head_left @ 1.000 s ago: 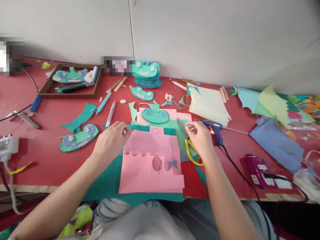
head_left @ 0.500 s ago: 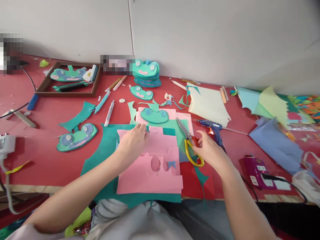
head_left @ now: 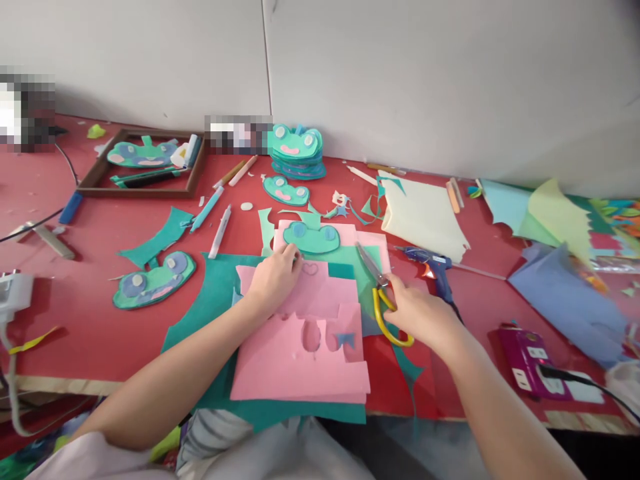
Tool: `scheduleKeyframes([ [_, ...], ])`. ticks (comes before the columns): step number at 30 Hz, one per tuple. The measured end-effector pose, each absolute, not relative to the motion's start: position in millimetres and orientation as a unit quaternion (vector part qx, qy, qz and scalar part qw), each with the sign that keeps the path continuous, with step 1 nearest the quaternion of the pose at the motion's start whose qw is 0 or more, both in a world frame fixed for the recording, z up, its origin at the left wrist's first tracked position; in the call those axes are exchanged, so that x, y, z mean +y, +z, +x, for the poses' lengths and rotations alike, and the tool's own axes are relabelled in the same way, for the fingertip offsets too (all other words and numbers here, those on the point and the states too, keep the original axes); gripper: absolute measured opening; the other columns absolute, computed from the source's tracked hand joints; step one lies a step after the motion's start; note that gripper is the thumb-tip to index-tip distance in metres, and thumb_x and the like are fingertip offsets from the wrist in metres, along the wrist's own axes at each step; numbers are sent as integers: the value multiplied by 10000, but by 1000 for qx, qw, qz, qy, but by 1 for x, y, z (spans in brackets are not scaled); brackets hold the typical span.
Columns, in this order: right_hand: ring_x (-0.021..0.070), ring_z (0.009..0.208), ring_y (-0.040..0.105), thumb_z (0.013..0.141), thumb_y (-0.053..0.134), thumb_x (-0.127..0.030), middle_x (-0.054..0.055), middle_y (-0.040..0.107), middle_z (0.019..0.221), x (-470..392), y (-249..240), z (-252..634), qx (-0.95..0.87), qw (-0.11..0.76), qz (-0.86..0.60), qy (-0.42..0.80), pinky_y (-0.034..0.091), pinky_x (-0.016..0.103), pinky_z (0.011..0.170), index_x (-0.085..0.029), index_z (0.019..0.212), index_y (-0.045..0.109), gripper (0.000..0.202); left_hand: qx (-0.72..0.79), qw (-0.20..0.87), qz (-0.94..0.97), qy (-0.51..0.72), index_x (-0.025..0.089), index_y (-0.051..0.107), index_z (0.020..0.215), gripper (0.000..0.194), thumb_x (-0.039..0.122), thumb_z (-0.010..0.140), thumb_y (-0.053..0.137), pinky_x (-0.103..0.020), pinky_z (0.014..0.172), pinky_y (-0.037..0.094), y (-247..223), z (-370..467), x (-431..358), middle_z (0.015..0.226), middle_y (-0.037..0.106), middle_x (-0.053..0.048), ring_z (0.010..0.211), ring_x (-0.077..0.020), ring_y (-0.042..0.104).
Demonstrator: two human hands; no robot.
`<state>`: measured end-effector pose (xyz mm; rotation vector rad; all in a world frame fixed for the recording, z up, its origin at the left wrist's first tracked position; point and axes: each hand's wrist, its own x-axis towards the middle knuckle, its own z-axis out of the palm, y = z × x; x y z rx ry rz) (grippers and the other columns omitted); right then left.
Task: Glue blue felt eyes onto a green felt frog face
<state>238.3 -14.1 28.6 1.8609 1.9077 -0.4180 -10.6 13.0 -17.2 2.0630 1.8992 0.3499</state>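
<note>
My left hand [head_left: 274, 277] rests on the top edge of a pink foam sheet [head_left: 300, 360] with cut-out holes, fingers pinching near a small drawn heart shape. The pink sheet lies on a teal foam sheet [head_left: 210, 300]. My right hand [head_left: 417, 310] grips the handles of yellow-handled scissors [head_left: 383, 300], whose blades point up-left over a green sheet. A green frog face cutout [head_left: 311, 237] lies just beyond my left hand.
A blue glue gun [head_left: 433, 269] lies right of the scissors. A purple power strip [head_left: 525, 350] sits at the right edge. More frog cutouts [head_left: 153, 280], markers [head_left: 220, 230], a wooden frame [head_left: 145, 167], a stack of frogs [head_left: 296, 150] and loose foam sheets [head_left: 565, 293] surround the work.
My left hand moved right onto the pink sheet's top edge. My right hand dropped onto the scissors' handles and closed on them.
</note>
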Motion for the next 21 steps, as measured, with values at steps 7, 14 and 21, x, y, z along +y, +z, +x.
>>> scheduleKeyframes([
  [7,324,895,640,726,482,-270,155,644,1035,-14,23,243,686,181,688,-152,388,320,586,-174,1315,364,609,649,202,714,167,201,549,930,190,265,884,377,-260,585,360,-21,-18,17,908,642,-46,759,-183,608],
  [14,273,962,614,710,527,-277,115,633,1081,-12,11,269,690,77,689,-208,445,313,684,-212,1245,435,546,629,281,691,219,202,588,864,199,277,862,404,-245,614,385,-23,-29,27,774,656,-20,705,-164,596],
  [21,209,775,644,729,574,-351,75,640,981,-1,29,285,682,-68,675,-272,474,284,610,-239,1211,465,506,632,280,687,224,206,567,867,165,266,854,414,-234,609,375,-24,-29,26,754,638,-10,695,-151,581],
])
